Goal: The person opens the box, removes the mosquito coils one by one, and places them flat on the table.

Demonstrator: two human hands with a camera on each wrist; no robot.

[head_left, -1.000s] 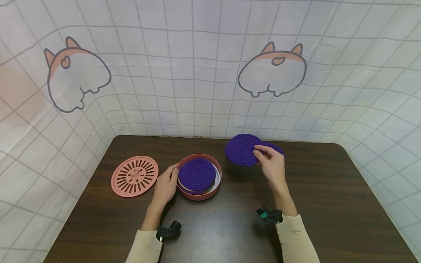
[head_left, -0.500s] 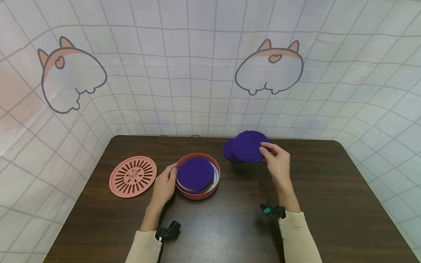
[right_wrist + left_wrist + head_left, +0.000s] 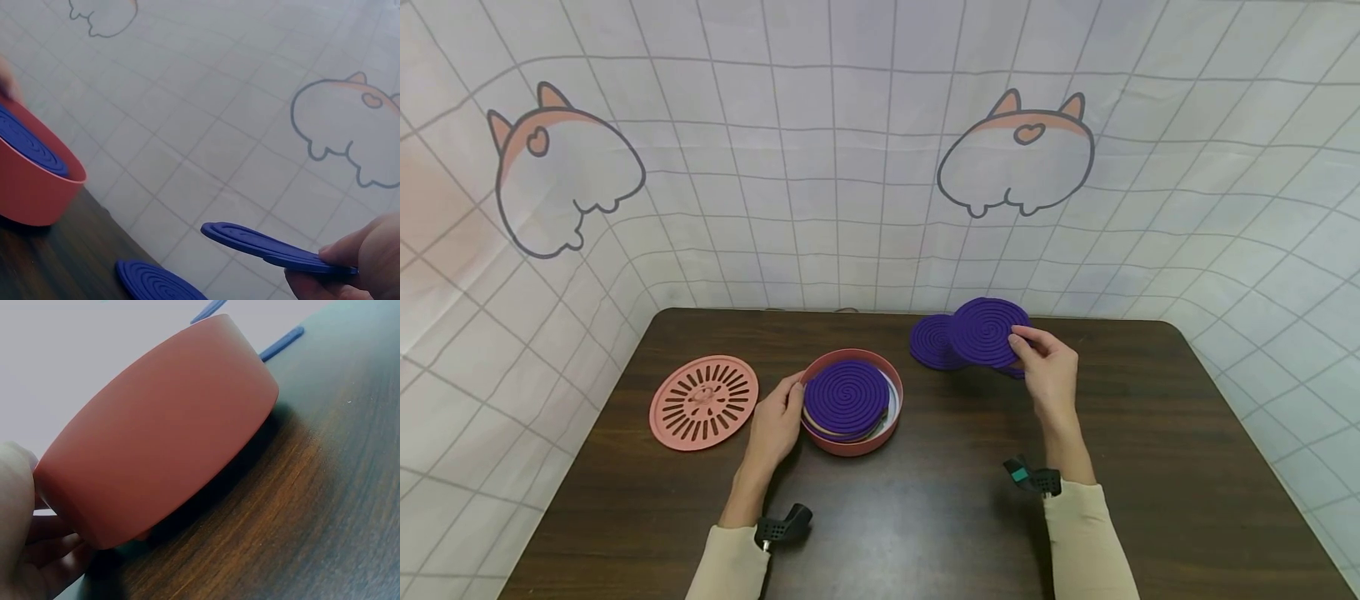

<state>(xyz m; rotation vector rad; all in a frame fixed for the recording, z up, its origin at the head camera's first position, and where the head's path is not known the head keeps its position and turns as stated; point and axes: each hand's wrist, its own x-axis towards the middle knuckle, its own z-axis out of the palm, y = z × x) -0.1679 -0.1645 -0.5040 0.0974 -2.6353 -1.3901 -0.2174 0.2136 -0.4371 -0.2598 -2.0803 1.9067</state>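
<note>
My left hand grips the left rim of a coral-red round box, its thumb near the top edge and fingers outside. The box stands on the table with a purple mosquito coil on top of a stack inside. At the right, my right hand pinches purple spiral mosquito coils by their right edge, above the table. In the right wrist view the held coils show a stepped edge, like two overlapping. To their left, another purple coil lies on the table.
A coral slotted lid lies flat left of the box. The dark wooden table ends at the back against a white gridded curtain. Both wrists wear black camera mounts.
My right hand has moved to the right with the held coils, uncovering more of the coil on the table. The left hand keeps its grip on the box, which stays put.
</note>
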